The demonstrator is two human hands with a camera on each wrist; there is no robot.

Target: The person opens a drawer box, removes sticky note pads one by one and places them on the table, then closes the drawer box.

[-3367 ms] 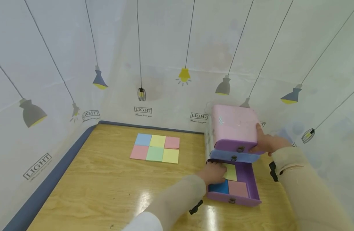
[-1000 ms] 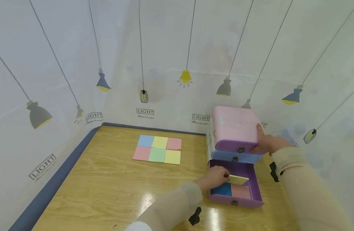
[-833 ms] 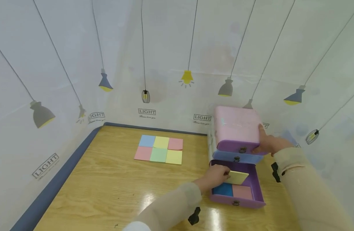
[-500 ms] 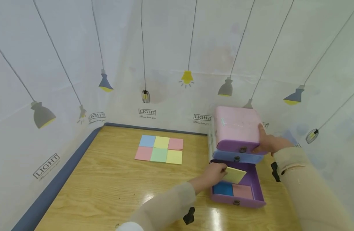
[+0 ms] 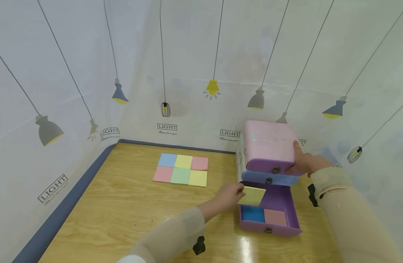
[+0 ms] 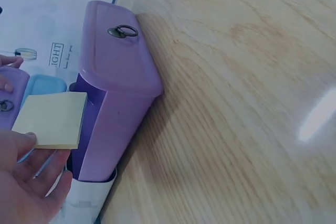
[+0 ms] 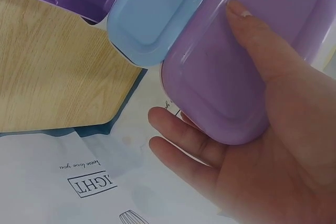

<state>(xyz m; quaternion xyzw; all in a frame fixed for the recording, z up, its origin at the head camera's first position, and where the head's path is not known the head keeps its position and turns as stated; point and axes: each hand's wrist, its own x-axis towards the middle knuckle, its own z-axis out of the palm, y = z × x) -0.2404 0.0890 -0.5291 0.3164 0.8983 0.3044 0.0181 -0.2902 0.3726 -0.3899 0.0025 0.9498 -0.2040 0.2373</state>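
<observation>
My left hand (image 5: 226,199) pinches a yellow sticky note pad (image 5: 252,195) by its edge, thumb on one face and fingers behind. It holds the pad tilted above the left side of a pulled-out purple drawer (image 5: 285,231). Inside that drawer lie a blue pad (image 5: 253,214) and a pink pad (image 5: 275,218), side by side near the front. The drawer belongs to a small pink drawer cabinet (image 5: 268,140). My right hand (image 5: 308,163) grips the cabinet's upper right corner; in the right wrist view the thumb lies on the top drawer's purple front (image 7: 220,72), fingers round the side.
Several sticky note pads (image 5: 180,176) form a two-row block on the wooden table (image 5: 129,204), left of the cabinet. The light blue middle drawer (image 5: 283,179) is closed. A lamp-patterned sheet (image 5: 188,54) covers the walls behind and beside the table.
The left hand was reaching into the drawer; it has picked up the yellow pad and moved it up and to the left. The right hand stays at the cabinet's corner.
</observation>
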